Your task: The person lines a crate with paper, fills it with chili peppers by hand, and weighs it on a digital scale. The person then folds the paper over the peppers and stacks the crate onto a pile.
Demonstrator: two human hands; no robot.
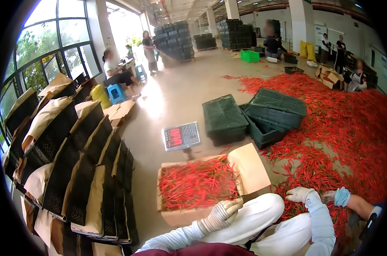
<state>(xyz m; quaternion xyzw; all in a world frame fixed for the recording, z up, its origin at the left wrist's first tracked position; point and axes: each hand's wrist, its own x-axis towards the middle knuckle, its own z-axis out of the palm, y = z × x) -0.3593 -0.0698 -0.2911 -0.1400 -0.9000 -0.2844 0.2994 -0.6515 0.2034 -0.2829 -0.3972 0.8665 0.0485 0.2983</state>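
Observation:
My left hand [219, 216], in a pale glove, is closed with curled fingers beside the front right corner of a lined carton [185, 217]. Whatever it may hold is hidden. Red chilies [197, 181] with green stems fill the carton, and a brown paper flap [250, 167] stands out on its right. My right hand [299, 194], also gloved, lies over the edge of the chili heap [338, 128] with its fingers apart. Behind the carton, a scale display [181, 136] shows red digits.
Stacked black crates [61, 170] with brown paper rise at left. Green crates [224, 117] stand beyond the carton. Close at right, another person's gloved hand [329, 196] touches the chilies. Other people sit or stand farther back, near a bright green crate [250, 56].

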